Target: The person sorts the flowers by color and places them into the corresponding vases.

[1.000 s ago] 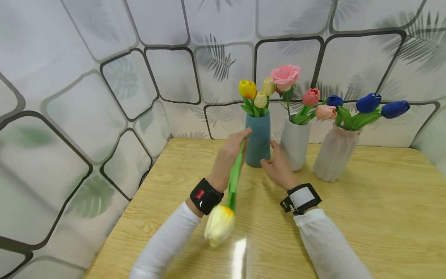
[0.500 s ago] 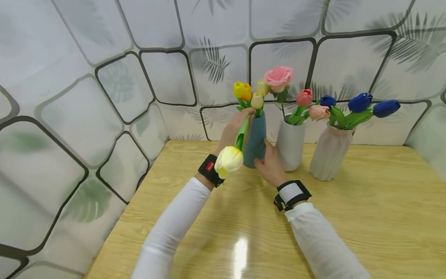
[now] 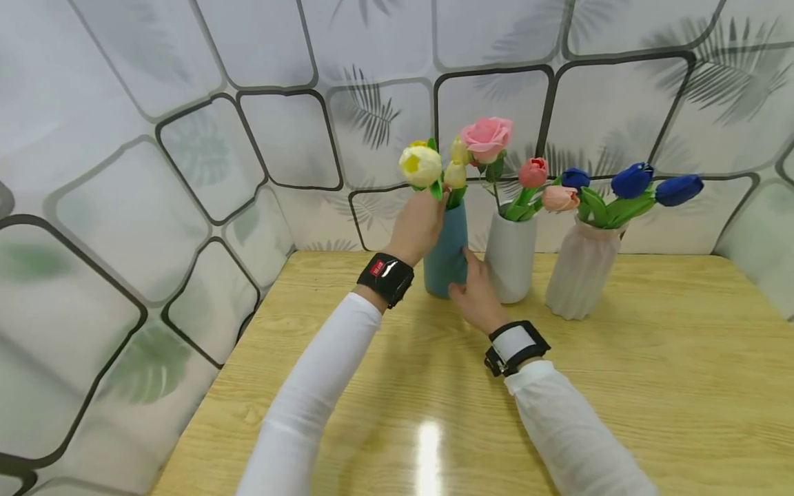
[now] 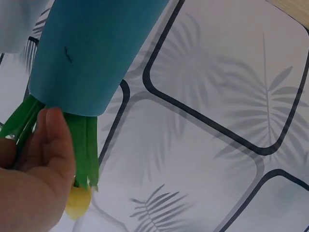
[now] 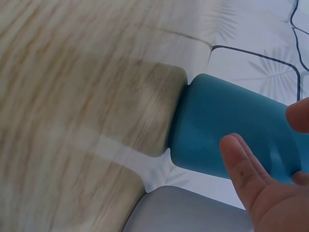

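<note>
At the mouth of the blue vase (image 3: 444, 265), my left hand (image 3: 414, 226) pinches a pale yellow tulip (image 3: 420, 165) near the rim. Its bloom points up above the hand; the lower stem is hidden behind the fingers. Green leaves (image 4: 83, 145) and a yellow bloom (image 4: 78, 203) show beside those fingers in the left wrist view. Two cream tulips (image 3: 455, 173) stand in the same vase. My right hand (image 3: 477, 293) grips the vase's lower right side, thumb in front, fingers partly hidden. The right wrist view shows this hand (image 5: 270, 198) against the blue wall.
Close on the right stands a white vase (image 3: 511, 258) with a pink rose (image 3: 487, 138) and pink tulips (image 3: 533, 172). Farther right, a ribbed pale vase (image 3: 583, 275) holds blue tulips (image 3: 633, 180). Behind the wooden table (image 3: 651, 386) is a patterned wall covering (image 3: 490, 96).
My left hand has risen from beside the blue vase to its mouth. The tulip has swung from hanging bloom-down to bloom-up. My right hand has closed in on the vase's side.
</note>
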Demonstrator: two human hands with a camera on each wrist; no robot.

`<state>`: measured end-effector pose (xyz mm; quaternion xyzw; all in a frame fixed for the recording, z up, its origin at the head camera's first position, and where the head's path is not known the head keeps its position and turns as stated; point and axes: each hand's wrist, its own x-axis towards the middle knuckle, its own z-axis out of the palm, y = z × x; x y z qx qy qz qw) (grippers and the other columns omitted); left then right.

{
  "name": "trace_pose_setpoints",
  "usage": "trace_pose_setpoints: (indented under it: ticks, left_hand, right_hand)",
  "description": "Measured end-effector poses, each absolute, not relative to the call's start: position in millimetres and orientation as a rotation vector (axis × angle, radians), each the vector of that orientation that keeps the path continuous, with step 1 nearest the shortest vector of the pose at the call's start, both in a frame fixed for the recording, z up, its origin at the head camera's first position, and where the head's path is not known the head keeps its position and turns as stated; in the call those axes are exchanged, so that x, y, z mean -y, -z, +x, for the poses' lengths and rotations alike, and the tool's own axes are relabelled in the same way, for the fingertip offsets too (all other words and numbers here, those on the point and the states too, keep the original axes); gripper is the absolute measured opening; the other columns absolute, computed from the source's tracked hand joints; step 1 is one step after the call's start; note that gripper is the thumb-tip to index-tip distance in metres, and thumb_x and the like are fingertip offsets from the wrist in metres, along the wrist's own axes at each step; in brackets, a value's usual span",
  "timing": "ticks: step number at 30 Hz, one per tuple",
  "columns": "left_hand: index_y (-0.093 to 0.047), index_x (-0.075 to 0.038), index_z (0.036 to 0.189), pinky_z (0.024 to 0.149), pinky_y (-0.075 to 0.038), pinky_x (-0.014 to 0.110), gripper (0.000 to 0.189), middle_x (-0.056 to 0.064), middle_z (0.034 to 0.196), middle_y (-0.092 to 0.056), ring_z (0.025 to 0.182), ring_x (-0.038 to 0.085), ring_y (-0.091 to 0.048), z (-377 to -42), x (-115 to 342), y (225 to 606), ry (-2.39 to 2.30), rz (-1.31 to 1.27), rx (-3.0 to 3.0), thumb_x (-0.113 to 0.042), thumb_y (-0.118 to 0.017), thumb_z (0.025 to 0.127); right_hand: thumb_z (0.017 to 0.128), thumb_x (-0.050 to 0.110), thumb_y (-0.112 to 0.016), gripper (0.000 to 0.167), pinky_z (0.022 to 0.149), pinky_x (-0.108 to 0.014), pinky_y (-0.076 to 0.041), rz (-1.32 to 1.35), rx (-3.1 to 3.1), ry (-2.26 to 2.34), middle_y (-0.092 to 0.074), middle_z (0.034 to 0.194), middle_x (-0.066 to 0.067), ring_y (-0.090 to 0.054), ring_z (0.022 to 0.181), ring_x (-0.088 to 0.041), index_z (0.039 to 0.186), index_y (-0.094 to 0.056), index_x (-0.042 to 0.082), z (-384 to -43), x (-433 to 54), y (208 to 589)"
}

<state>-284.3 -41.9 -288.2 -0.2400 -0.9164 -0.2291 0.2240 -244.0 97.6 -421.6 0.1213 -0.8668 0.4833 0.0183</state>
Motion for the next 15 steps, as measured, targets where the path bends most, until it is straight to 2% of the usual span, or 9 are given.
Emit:
trace_pose_setpoints:
  ticks: [2, 6, 8, 12, 15]
  left_hand:
    - [-0.058, 0.0, 0.112, 0.074, -0.052, 0.037, 0.032, 0.016, 0.101, -0.061, 0.092, 0.029, -0.062, -288.2, 39.8, 283.1, 0.549, -0.595, 2.64, -0.02, -0.034, 0.11]
    - [-0.056, 0.002, 0.122, 0.08, -0.052, 0.037, 0.038, 0.019, 0.114, -0.057, 0.101, 0.03, -0.059, -297.0, 34.9, 273.6, 0.456, -0.523, 2.789, -0.021, -0.028, 0.111]
    - [-0.056, 0.002, 0.124, 0.082, -0.052, 0.037, 0.039, 0.02, 0.115, -0.058, 0.102, 0.03, -0.059, -299.9, 32.4, 267.7, 0.429, -0.517, 2.832, -0.021, -0.027, 0.111]
    - [-0.059, 0.001, 0.116, 0.075, -0.054, 0.037, 0.035, 0.016, 0.101, -0.064, 0.09, 0.028, -0.064, -301.5, 28.7, 255.7, 0.415, -0.511, 2.858, -0.02, -0.032, 0.11]
    - [-0.06, -0.001, 0.107, 0.066, -0.053, 0.036, 0.032, 0.012, 0.087, -0.061, 0.077, 0.027, -0.065, -301.3, 26.8, 250.8, 0.406, -0.501, 2.849, -0.02, -0.034, 0.109]
  right_hand:
    - [0.102, 0.012, -0.05, 0.076, 0.095, -0.052, -0.049, 0.382, 2.693, -1.505, -0.008, 0.158, -0.032, -0.055, 0.116, -0.042, 0.159, -0.001, 0.006, -244.2, -96.9, 423.3]
    - [0.102, 0.012, -0.05, 0.076, 0.093, -0.051, -0.05, 0.395, 2.686, -1.517, -0.008, 0.157, -0.032, -0.057, 0.113, -0.042, 0.158, 0.0, 0.006, -244.5, -96.3, 426.2]
    - [0.102, 0.011, -0.049, 0.075, 0.092, -0.051, -0.051, 0.413, 2.672, -1.508, -0.009, 0.156, -0.034, -0.057, 0.112, -0.043, 0.158, 0.0, 0.004, -244.5, -96.3, 426.9]
    - [0.101, 0.01, -0.049, 0.074, 0.089, -0.051, -0.051, 0.414, 2.646, -1.505, -0.01, 0.156, -0.035, -0.057, 0.108, -0.042, 0.158, -0.002, 0.003, -244.0, -96.4, 426.6]
    - [0.101, 0.012, -0.048, 0.073, 0.088, -0.049, -0.05, 0.393, 2.656, -1.506, -0.011, 0.157, -0.032, -0.057, 0.106, -0.039, 0.158, -0.004, 0.005, -243.8, -97.6, 425.7]
